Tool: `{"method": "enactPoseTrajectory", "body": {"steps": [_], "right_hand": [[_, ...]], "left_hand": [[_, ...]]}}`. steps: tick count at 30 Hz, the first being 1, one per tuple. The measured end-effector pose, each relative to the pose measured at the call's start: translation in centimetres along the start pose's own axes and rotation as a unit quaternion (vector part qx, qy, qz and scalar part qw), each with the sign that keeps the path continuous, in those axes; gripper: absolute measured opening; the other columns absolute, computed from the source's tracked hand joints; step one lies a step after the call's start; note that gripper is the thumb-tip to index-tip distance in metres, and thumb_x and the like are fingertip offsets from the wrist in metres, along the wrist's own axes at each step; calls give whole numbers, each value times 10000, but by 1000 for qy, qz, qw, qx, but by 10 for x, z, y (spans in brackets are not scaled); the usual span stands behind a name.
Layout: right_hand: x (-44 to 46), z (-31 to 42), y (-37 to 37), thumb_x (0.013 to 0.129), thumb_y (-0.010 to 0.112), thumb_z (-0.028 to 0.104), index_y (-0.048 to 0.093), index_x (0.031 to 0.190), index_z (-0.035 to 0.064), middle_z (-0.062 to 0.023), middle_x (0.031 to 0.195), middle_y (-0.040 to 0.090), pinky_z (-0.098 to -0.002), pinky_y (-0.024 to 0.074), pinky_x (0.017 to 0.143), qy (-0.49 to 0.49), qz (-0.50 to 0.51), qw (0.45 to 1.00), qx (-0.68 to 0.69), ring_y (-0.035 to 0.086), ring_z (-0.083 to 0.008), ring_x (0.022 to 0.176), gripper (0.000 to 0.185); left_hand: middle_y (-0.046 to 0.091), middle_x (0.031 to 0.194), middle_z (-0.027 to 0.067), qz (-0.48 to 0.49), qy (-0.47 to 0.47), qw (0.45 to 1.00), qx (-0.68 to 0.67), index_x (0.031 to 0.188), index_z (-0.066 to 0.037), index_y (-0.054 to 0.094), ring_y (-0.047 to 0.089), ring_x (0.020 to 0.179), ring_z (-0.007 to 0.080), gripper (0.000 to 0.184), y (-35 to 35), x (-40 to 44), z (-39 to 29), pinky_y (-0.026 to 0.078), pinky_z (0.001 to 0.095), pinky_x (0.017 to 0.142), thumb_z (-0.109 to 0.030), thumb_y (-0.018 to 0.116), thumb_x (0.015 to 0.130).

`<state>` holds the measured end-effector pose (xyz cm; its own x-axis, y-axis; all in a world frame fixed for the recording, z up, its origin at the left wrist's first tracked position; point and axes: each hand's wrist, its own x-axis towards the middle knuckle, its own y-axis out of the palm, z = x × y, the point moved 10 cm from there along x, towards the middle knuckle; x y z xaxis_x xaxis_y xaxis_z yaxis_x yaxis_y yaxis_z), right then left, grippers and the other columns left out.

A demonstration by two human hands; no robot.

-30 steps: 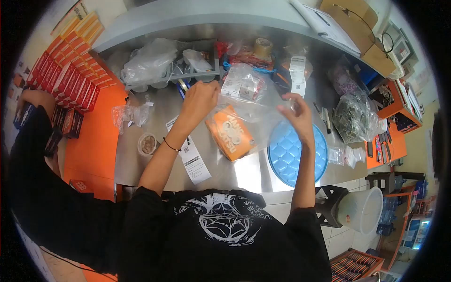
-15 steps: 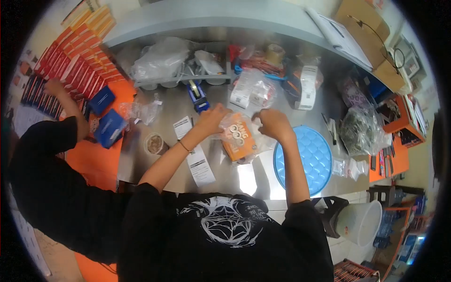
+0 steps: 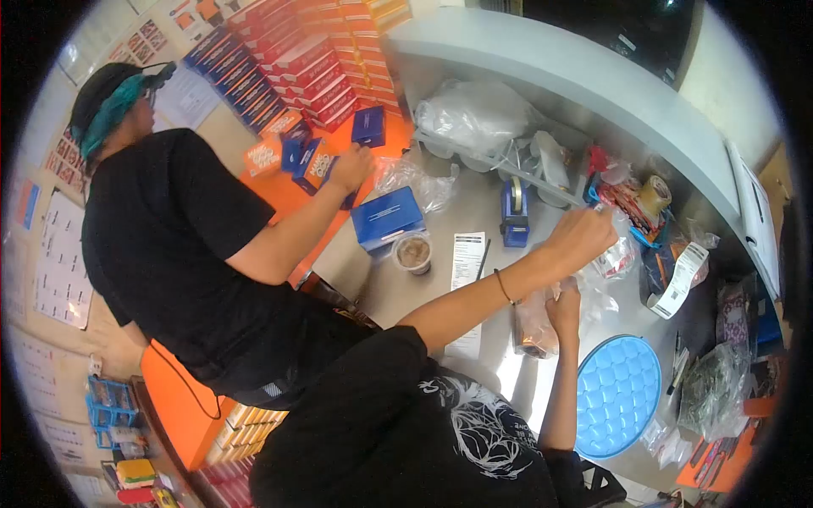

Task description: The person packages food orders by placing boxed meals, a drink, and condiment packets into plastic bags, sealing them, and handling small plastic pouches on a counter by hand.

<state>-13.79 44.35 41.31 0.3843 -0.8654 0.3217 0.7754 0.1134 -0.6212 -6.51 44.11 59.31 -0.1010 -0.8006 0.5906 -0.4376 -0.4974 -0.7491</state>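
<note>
While clamping right hand (image 3: 564, 313) on crinkly plastic-wrapped box (image 3: 531, 322) over smooth metal tabletop (image 3: 474, 206), curls left hand (image 3: 584, 240) beyond, cannot tell whether around anything; has quilted, round blue disc (image 3: 618, 396) near right hand.

The room is bright. White light bounces off the counter (image 3: 351, 271) near its front edge, with a dark stripe beside it. The big clear bag (image 3: 478, 110) shines too. Under the ledge (image 3: 584, 63), the back edge is dimmer. That ledge bends like a bow, and the corners go black. The wrapped box (image 3: 535, 325) looks fuzzy, and tiny print is hard to read.
</note>
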Motion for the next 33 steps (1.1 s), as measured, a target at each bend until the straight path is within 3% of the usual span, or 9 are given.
{"method": "enactPoseTrajectory", "body": {"steps": [5,7,11,17,23,26,28,31,33], "right_hand": [[-19,-91,3,789,588,176,623,948,-50,-274,902,629,-455,472,734,117,-9,993,-20,602,-441,847,279],[-29,-138,16,810,568,232,628,941,-33,-278,872,625,-470,473,697,195,113,958,-179,603,-446,817,302],[-20,-139,21,831,584,292,633,961,-18,-238,889,644,-429,483,693,43,-9,999,-23,619,-414,806,339],[-35,-119,2,823,656,287,643,1003,5,-123,947,673,-330,470,784,210,10,964,163,618,-208,864,334],[-48,-149,32,862,621,281,649,976,6,-94,901,670,-326,478,716,101,-31,982,158,606,-166,832,300],[-63,-217,59,899,569,298,655,908,18,-57,810,639,-310,480,617,337,-35,894,292,588,-150,726,293],[-58,-274,72,918,534,319,588,1014,16,-55,858,613,-320,489,630,255,47,961,100,588,-173,734,322],[-58,-232,43,913,532,333,586,1033,26,-63,884,614,-326,485,656,227,2,964,139,589,-185,761,334],[-63,-212,32,911,531,342,585,1045,32,-68,901,614,-329,483,673,224,-17,961,159,589,-192,779,342]], "left_hand": [[647,959,74,-207,-144,905,-343,1014,-42,630,599,844,136,184,25,-58,90,477,283,747,-176,561,909],[606,1106,83,-109,-345,850,-383,1151,-34,562,567,1024,172,301,119,-134,159,425,286,915,-240,477,949],[523,1251,115,97,-507,736,-439,1286,-29,478,480,1152,182,607,238,-233,177,376,322,965,-516,366,943],[453,1335,63,88,-490,600,-626,1363,-93,391,440,1206,196,691,229,-224,123,339,349,1009,-616,323,916],[369,1418,53,31,-514,425,-744,1400,-103,337,378,1274,187,737,251,-260,72,289,347,1067,-642,333,897],[430,1364,68,66,-535,339,-771,1363,-108,365,418,1247,216,608,281,-283,75,331,417,1049,-547,269,954],[441,1354,72,101,-519,353,-772,1352,-103,380,429,1235,212,591,295,-296,71,329,414,1050,-532,279,957],[520,1274,73,117,-534,346,-762,1302,-78,441,512,1142,185,471,285,-296,56,396,379,998,-409,362,977],[577,1190,57,117,-498,448,-733,1269,-67,476,574,1042,156,370,273,-277,64,472,328,904,-287,432,975]]}}
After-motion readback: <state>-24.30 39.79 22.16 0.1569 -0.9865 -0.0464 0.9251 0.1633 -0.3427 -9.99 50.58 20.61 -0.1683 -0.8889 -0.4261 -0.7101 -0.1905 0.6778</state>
